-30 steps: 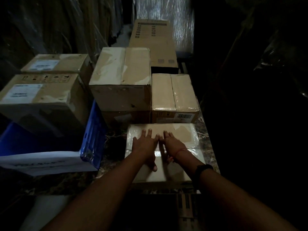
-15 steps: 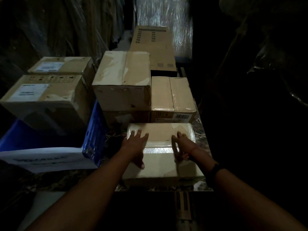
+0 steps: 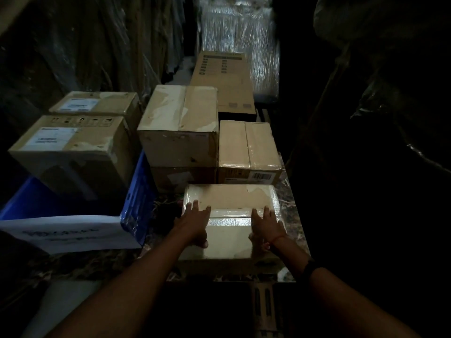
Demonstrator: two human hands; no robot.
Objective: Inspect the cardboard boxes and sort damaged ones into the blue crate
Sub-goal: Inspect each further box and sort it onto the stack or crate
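Hands reach forward from the bottom of a dim storeroom view and rest on a flat cardboard box wrapped in glossy tape. This box lies at the near end of a marbled worktop. The left hand lies palm down on the left part of the lid and the right hand lies palm down on the right part. Neither grip closes on anything: the fingers are straight and slightly spread, pressed flat on the top, with the thumbs pointing toward each other. A dark band circles the right wrist. To the left of the worktop stands the blue crate, with a white paper sign across its near side; the writing is too dark to read. A labelled box sits tilted in the crate and rises above its rim. Behind it is a second labelled box; whether it is in the crate cannot be told. Just behind the flat box, a large box with a scuffed front sits on top of a lower box. Just beside that stack, to the right, is a smaller taped box with a barcode on its front. Farther back lies a long printed box, and behind it a load covered in shiny plastic wrap.
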